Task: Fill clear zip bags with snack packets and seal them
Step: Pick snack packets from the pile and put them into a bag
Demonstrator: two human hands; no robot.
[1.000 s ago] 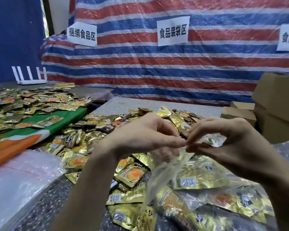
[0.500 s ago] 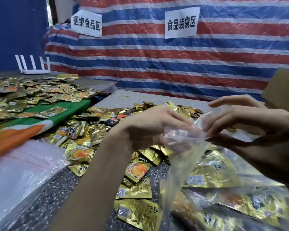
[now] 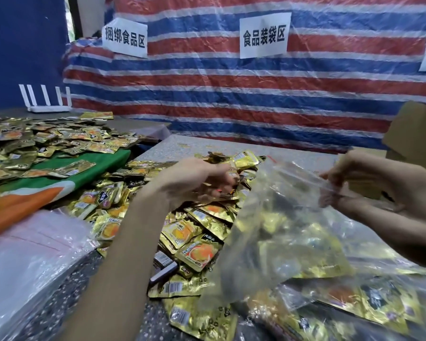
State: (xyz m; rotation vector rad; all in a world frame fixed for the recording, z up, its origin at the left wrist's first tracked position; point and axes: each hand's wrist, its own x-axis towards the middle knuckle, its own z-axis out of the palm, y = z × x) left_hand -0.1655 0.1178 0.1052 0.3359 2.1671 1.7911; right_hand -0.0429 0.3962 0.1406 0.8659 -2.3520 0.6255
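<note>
Packets (image 3: pixel 42 146) in gold foil litter a green cloth (image 3: pixel 103 163) at far left, with a stack of empty bags (image 3: pixel 27 254) lying nearer. A bigger pile (image 3: pixel 197 232) covers the speckled desk (image 3: pixel 231 143) in the middle. The left hand (image 3: pixel 192 183) reaches into that pile, fingers (image 3: pixel 225 177) curled down among the foil; whether they grip a packet I cannot tell. A clear zip bag (image 3: pixel 280 217) hangs over the pile, its mouth pinched by the right hand (image 3: pixel 384 190). A cardboard box (image 3: pixel 418 134) stands behind.
</note>
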